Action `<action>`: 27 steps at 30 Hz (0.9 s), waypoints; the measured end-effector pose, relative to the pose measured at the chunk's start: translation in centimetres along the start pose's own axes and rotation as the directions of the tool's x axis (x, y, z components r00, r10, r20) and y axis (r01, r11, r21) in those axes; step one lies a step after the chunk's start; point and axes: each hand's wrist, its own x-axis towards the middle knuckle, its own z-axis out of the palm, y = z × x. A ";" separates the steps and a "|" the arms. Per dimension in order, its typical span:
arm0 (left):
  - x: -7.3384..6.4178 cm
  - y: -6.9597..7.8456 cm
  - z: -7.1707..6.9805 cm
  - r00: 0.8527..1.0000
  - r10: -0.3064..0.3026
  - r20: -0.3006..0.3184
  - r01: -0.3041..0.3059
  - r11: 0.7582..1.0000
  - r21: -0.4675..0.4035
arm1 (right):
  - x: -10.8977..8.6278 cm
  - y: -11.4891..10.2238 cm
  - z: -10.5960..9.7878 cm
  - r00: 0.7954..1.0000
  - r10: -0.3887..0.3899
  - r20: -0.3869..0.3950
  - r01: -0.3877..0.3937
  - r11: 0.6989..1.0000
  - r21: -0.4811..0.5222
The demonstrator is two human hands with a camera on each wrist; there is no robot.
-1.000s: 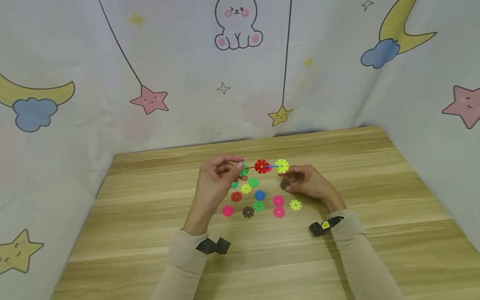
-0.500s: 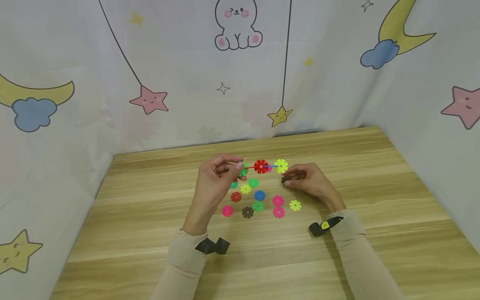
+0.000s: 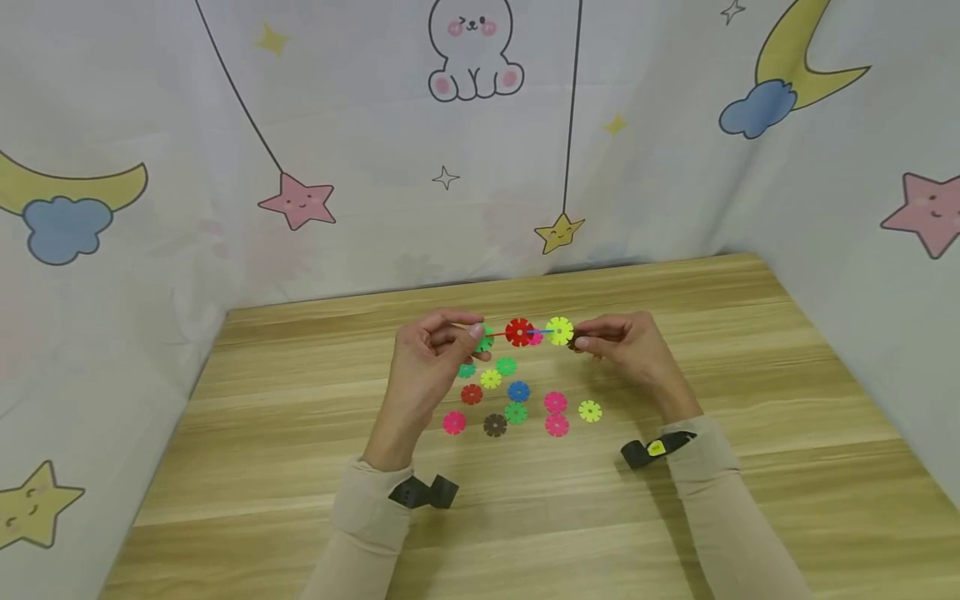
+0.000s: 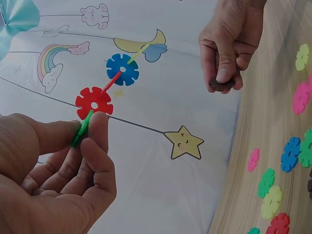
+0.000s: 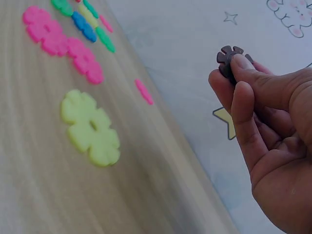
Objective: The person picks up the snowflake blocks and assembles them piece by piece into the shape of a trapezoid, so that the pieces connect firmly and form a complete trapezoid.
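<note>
My left hand [image 3: 433,358] pinches the green notched disc [image 4: 78,135] at one end of a raised chain of interlocked snowflake discs. From it run a red disc [image 4: 87,97], another red disc [image 3: 519,332], a blue disc [image 4: 129,75] and a yellow disc [image 3: 559,332] at the right end. Between thumb and fingers, my right hand [image 3: 632,348] holds a dark brown notched disc [image 5: 225,62], partly covered by the thumb. In the head view that hand is close beside the yellow end; the left wrist view shows a gap between the brown disc and the chain.
Loose discs lie on the wooden table [image 3: 300,467] below the hands: pink [image 3: 557,425], yellow [image 3: 590,411], blue [image 3: 518,391], green [image 3: 516,412], red [image 3: 472,394] and brown [image 3: 495,425] ones among them. A printed curtain [image 3: 360,125] hangs behind the table's back edge.
My right hand has lifted the brown disc off the table and brought it up toward the yellow end of the chain. The left hand has stayed nearly still.
</note>
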 end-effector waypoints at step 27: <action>0.0 -0.1 -0.4 1.000 -0.002 -0.010 0.002 1.000 0.009 | -1.8 -4.6 -0.7 0.966 -0.256 -0.046 0.260 0.940 0.222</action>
